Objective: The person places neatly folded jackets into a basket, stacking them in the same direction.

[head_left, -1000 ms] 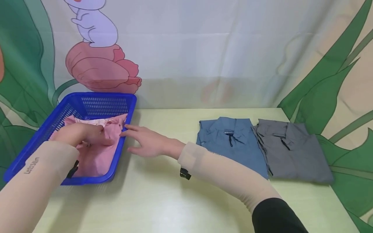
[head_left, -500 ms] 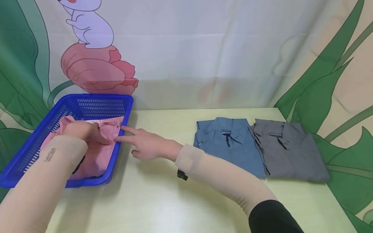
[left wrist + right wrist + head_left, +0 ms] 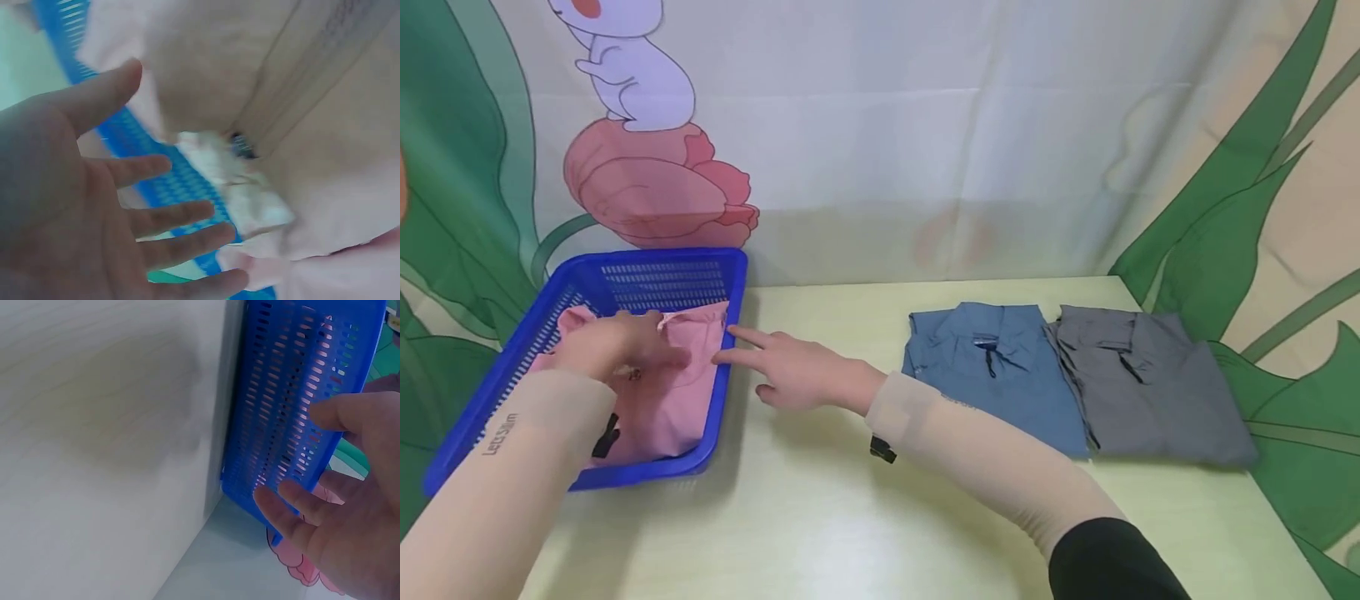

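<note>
A folded pink garment [image 3: 662, 417] lies inside a blue plastic basket [image 3: 713, 417] at the left of the table. Over this garment is my left hand [image 3: 617, 342]; in the left wrist view its fingers [image 3: 181, 215] are spread and fairly straight, gripping nothing. Whether its palm touches the cloth is unclear. My right hand [image 3: 805, 371] is at the basket's right side, two fingers extended to the rim. From the right wrist view, its thumb [image 3: 337, 412] and fingers lie near the slotted side wall, not curled around it.
A folded blue jacket-like garment [image 3: 1000, 383] and a folded grey one [image 3: 1157, 400] lie side by side on the right of the pale table [image 3: 820, 508]. A printed curtain [image 3: 865, 150] hangs behind the table's back edge.
My right hand's two leading fingers have extended to the basket rim. My left hand stays over the pink garment, shifting slightly. The head view has moved a little.
</note>
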{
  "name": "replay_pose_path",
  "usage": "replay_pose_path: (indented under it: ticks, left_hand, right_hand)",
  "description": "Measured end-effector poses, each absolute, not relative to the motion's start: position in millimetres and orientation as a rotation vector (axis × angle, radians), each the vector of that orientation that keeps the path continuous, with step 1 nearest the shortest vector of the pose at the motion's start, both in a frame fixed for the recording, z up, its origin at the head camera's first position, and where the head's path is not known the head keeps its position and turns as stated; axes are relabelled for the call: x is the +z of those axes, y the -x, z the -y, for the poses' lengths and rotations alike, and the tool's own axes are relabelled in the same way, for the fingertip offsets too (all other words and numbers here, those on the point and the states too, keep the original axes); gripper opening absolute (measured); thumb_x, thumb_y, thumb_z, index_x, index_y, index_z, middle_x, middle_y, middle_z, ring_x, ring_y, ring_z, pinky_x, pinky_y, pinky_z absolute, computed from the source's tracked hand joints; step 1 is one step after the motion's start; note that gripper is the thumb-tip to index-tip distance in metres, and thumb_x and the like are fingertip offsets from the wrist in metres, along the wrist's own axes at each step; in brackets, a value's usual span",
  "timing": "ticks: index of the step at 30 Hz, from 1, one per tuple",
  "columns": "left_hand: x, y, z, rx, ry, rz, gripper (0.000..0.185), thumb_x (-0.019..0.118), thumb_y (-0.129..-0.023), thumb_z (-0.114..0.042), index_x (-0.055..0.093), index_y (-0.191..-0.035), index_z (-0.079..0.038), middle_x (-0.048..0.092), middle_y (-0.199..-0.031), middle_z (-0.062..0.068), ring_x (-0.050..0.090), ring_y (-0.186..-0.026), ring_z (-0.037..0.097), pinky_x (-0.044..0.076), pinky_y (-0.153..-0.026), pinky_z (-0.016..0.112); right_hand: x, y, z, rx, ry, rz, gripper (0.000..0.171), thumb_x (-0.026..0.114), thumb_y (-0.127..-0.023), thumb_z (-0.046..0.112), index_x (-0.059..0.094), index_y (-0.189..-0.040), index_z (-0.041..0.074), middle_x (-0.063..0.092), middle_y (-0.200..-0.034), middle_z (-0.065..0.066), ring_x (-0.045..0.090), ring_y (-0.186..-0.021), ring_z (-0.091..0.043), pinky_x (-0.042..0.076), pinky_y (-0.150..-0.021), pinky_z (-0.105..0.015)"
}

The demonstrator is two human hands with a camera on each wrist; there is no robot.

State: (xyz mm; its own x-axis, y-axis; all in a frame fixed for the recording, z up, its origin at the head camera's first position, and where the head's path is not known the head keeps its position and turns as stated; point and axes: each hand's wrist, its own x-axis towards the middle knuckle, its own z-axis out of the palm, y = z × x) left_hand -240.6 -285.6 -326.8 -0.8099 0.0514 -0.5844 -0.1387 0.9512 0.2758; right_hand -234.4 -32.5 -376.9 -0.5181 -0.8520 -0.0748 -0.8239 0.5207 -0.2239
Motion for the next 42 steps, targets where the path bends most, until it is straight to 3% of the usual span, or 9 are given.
replay_pose_path:
  ticks: [4, 7, 10, 17, 22, 31, 36, 42]
  left_hand:
    - [-316.6, 234.9, 282.1, 0.297, -0.018, -2.676, 0.101, 0.059, -0.098, -0.054, 0.013, -0.155, 0.016, 0.004, -0.149, 0.054, 0.004, -0.136, 0.073, 0.012, -0.097, 0.089]
    - [-307.2, 226.9, 273.9, 0.297, -0.062, -2.794, 0.098, 0.056, -0.099, -0.057, 0.016, -0.156, 0.012, 0.008, -0.151, 0.052, 0.009, -0.135, 0.073, 0.014, -0.097, 0.088]
    - [-297.6, 217.7, 261.0, 0.313, -0.096, -2.876, 0.098, 0.054, -0.099, -0.061, 0.018, -0.158, 0.008, 0.012, -0.153, 0.048, 0.012, -0.136, 0.072, 0.018, -0.097, 0.087]
    - [-287.4, 198.1, 235.9, 0.276, -0.167, -2.989, 0.092, 0.051, -0.100, -0.061, 0.020, -0.161, 0.000, 0.017, -0.156, 0.042, 0.017, -0.138, 0.067, 0.022, -0.097, 0.087]
    - [-288.1, 182.4, 225.6, 0.284, -0.248, -3.014, 0.087, 0.050, -0.103, -0.058, 0.023, -0.161, 0.001, 0.019, -0.157, 0.040, 0.019, -0.139, 0.066, 0.019, -0.099, 0.087]
    - [-291.8, 169.3, 211.1, 0.323, -0.361, -3.005, 0.083, 0.054, -0.103, -0.053, 0.029, -0.159, 0.003, 0.027, -0.155, 0.038, 0.022, -0.143, 0.059, 0.019, -0.108, 0.078]
    - [-298.2, 164.7, 210.0, 0.360, -0.378, -2.987, 0.081, 0.055, -0.102, -0.054, 0.034, -0.158, 0.001, 0.031, -0.153, 0.038, 0.026, -0.142, 0.057, 0.026, -0.103, 0.081]
    - [-309.6, 157.4, 204.7, 0.406, -0.414, -2.983, 0.078, 0.056, -0.102, -0.053, 0.035, -0.158, -0.002, 0.037, -0.151, 0.037, 0.034, -0.138, 0.058, 0.030, -0.100, 0.081]
  right_hand:
    - [-377.3, 233.9, 26.7, -0.241, 1.447, -2.604, 0.066, 0.061, -0.103, 0.040, 0.033, -0.162, 0.028, 0.016, -0.170, -0.009, 0.042, -0.143, -0.035, 0.050, -0.103, -0.041]
    - [-378.2, 232.5, 24.2, -0.229, 1.459, -2.623, 0.074, 0.059, -0.099, 0.059, 0.035, -0.162, 0.028, 0.017, -0.170, -0.009, 0.035, -0.148, -0.033, 0.044, -0.110, -0.042]
    - [-379.6, 230.5, 22.9, -0.183, 1.476, -2.673, 0.079, 0.059, -0.095, 0.067, 0.038, -0.160, 0.027, 0.020, -0.169, -0.009, 0.031, -0.149, -0.030, 0.047, -0.107, -0.041]
    - [-386.6, 226.6, 17.4, -0.028, 1.530, -2.798, 0.077, 0.058, -0.095, 0.068, 0.045, -0.154, 0.019, 0.031, -0.165, -0.012, 0.035, -0.147, -0.028, 0.053, -0.099, -0.039]
    - [-389.2, 223.8, 11.0, 0.110, 1.586, -2.856, 0.079, 0.053, -0.095, 0.071, 0.046, -0.152, 0.016, 0.032, -0.164, -0.012, 0.034, -0.147, -0.028, 0.054, -0.096, -0.039]
    - [-391.3, 220.9, -6.5, 0.126, 1.647, -2.923, 0.075, 0.059, -0.093, 0.069, 0.052, -0.142, 0.013, 0.042, -0.157, -0.012, 0.038, -0.143, -0.028, 0.057, -0.091, -0.036]
    - [-390.6, 221.2, -18.8, 0.089, 1.662, -2.925, 0.072, 0.061, -0.093, 0.068, 0.053, -0.139, 0.013, 0.045, -0.156, -0.013, 0.042, -0.141, -0.027, 0.058, -0.086, -0.036]
    - [-390.6, 213.9, -31.4, 0.022, 1.580, -2.892, 0.078, 0.061, -0.096, 0.064, 0.046, -0.152, 0.013, 0.039, -0.160, -0.014, 0.039, -0.145, -0.029, 0.056, -0.094, -0.041]
